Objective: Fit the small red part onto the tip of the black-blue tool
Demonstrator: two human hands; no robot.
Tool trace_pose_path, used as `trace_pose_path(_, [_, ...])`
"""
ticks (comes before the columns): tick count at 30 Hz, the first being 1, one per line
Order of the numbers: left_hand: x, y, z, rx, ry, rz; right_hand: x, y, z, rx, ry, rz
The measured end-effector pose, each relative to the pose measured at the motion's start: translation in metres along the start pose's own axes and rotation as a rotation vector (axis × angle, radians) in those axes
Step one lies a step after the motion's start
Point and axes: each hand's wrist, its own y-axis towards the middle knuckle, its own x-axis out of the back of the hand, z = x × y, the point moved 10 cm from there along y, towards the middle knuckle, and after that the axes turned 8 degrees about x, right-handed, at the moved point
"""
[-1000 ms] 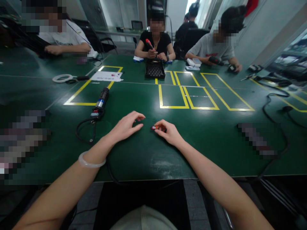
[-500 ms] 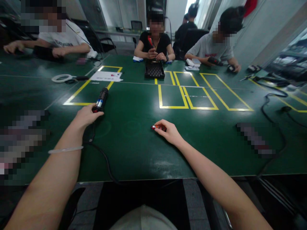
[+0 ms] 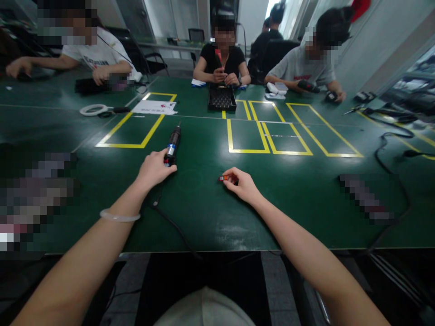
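Note:
My left hand (image 3: pixel 154 168) is closed round the rear end of a black electric screwdriver (image 3: pixel 173 141) with a silver and blue band. Its bit points away from me, and a black cord (image 3: pixel 173 225) trails from its back end over the green table (image 3: pixel 204 217). To the right, my right hand (image 3: pixel 242 184) pinches a small red and orange piece (image 3: pixel 223 179) just above or on the tabletop; its kind is too small to make out.
Yellow tape outlines (image 3: pixel 118 146) mark the table. Farther off lie a white paper sheet (image 3: pixel 152 107), a white ring-shaped item (image 3: pixel 93 110) and a black tray (image 3: pixel 222 100). Three people sit across the table, one holding a red-handled tool (image 3: pixel 218 56). Cables (image 3: pixel 390 167) run along the right.
My left hand has moved to the right with the electric screwdriver, bringing it nearer my right hand. The right hand keeps its pinch on the small piece with little movement.

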Motion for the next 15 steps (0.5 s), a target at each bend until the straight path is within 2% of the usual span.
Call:
trace_pose_path(6, [-0.012,-0.040,-0.074,-0.214,-0.099,0.048,0.001,0.000,-0.002,0.001,0.000,-0.007])
trace_pose_path(9, [-0.018,-0.061,-0.106,-0.306,-0.157,0.077,0.002,0.000,0.001,0.031,-0.071,-0.007])
trace_pose_path(12, [-0.022,-0.079,-0.131,-0.381,-0.211,0.106,0.007,0.000,0.006,0.084,-0.156,-0.044])
trace_pose_path(15, [-0.024,-0.090,-0.146,-0.431,-0.249,0.134,0.008,0.000,0.005,0.078,-0.147,-0.047])
